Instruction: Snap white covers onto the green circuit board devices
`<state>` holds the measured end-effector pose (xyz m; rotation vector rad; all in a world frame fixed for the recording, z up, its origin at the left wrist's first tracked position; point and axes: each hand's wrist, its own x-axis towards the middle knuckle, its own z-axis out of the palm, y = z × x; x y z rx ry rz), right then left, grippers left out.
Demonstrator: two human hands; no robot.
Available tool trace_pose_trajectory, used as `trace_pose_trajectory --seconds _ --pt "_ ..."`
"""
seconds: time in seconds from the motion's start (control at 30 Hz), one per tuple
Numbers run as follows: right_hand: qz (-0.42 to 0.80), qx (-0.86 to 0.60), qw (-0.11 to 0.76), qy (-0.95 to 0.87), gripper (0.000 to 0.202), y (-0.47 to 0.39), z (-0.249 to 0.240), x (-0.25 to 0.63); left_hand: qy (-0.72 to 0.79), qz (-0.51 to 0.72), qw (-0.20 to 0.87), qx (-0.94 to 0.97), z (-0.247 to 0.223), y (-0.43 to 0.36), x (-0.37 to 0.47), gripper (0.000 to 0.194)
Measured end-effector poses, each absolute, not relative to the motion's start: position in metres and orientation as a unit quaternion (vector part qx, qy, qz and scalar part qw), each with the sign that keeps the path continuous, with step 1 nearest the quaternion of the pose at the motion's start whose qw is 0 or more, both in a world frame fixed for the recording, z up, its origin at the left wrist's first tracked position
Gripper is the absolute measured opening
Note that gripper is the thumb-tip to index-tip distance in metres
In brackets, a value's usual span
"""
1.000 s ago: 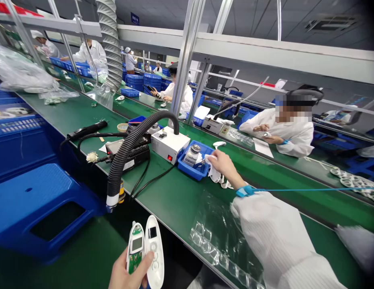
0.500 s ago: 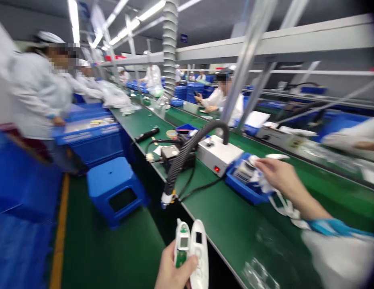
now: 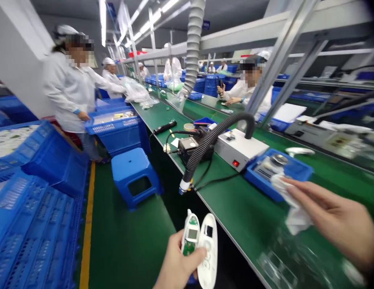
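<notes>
My left hand [image 3: 185, 261] is closed around two white device halves held side by side beyond the bench edge. One half [image 3: 191, 235] shows a green circuit board and a small screen; the other is a white cover [image 3: 208, 251] with a dark window. At the right, the fingertips of my right hand [image 3: 334, 212] pinch a white cloth [image 3: 295, 214], which hangs down over the green bench. Just beyond the cloth is a blue tray [image 3: 265, 186] with a round metal-topped container [image 3: 278, 159] in it.
A black flexible hose [image 3: 217, 138] arches from a white box [image 3: 241, 148] over the bench [image 3: 225, 204]. A blue stool [image 3: 135, 170] stands left. Stacked blue crates [image 3: 33, 216] fill the far left. One person [image 3: 69, 88] stands behind a crate; another [image 3: 250, 84] sits across the bench.
The camera view has turned left, so the scene sits further right. My right hand has drawn back from the tray, bringing the white cloth along. My left hand still holds both halves.
</notes>
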<state>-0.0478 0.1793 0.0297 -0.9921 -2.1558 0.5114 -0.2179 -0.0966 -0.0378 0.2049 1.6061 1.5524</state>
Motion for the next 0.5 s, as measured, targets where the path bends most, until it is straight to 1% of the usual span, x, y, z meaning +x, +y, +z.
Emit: trace_pose_trajectory --seconds 0.07,0.13,0.23,0.33,0.4,0.5 --pt "0.289 -0.339 0.329 -0.832 0.038 0.125 0.036 -0.053 0.639 0.610 0.452 0.123 -0.035 -0.100 -0.219 0.029" --pt "0.349 -0.315 0.302 -0.829 0.031 0.083 0.035 -0.060 0.648 0.593 0.458 0.131 -0.032 -0.104 -0.217 0.026" --pt "0.403 -0.261 0.292 -0.827 0.026 0.043 0.021 -0.069 0.665 0.574 0.461 0.129 -0.030 -0.110 -0.212 0.023" --pt "0.448 -0.209 0.279 -0.823 0.029 0.022 -0.002 -0.077 0.669 0.563 0.467 0.131 -0.033 -0.113 -0.207 0.022" --pt "0.451 -0.180 0.253 -0.837 0.031 0.012 -0.018 -0.080 0.671 0.560 0.466 0.137 -0.036 -0.115 -0.205 0.022" --pt "0.376 -0.145 0.211 -0.891 0.033 0.002 -0.031 -0.079 0.676 0.557 0.455 0.161 -0.038 -0.117 -0.205 0.020"
